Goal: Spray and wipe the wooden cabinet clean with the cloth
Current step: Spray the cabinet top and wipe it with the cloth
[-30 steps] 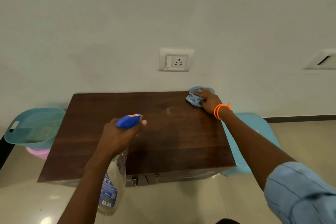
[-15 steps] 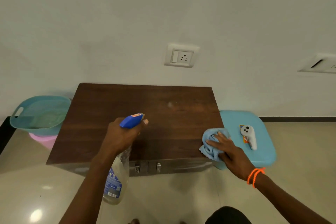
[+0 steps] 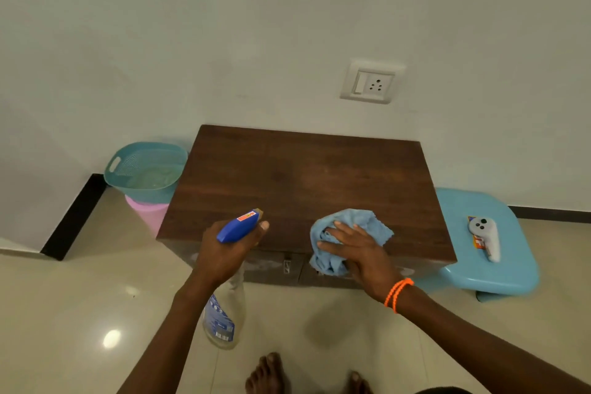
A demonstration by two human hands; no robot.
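Observation:
A low dark wooden cabinet (image 3: 303,176) stands against the white wall. My right hand (image 3: 358,249) presses a crumpled light blue cloth (image 3: 361,224) onto the cabinet's front edge, near the middle; part of the cloth hangs over the front. My left hand (image 3: 224,253) grips a clear spray bottle (image 3: 224,320) by its neck, in front of the cabinet's left front corner. The bottle's blue spray head (image 3: 238,225) points up and to the right over the top.
A teal basket (image 3: 144,169) sits on a pink bin (image 3: 150,211) left of the cabinet. A blue plastic stool (image 3: 499,272) on the right carries a white controller (image 3: 484,237). A wall socket (image 3: 371,83) is above. Bare feet (image 3: 268,374) stand on the glossy tiled floor.
My right hand dragged the cloth from the cabinet's far right corner to the right front edge, then left along the front edge to the middle. The left hand kept the bottle in place.

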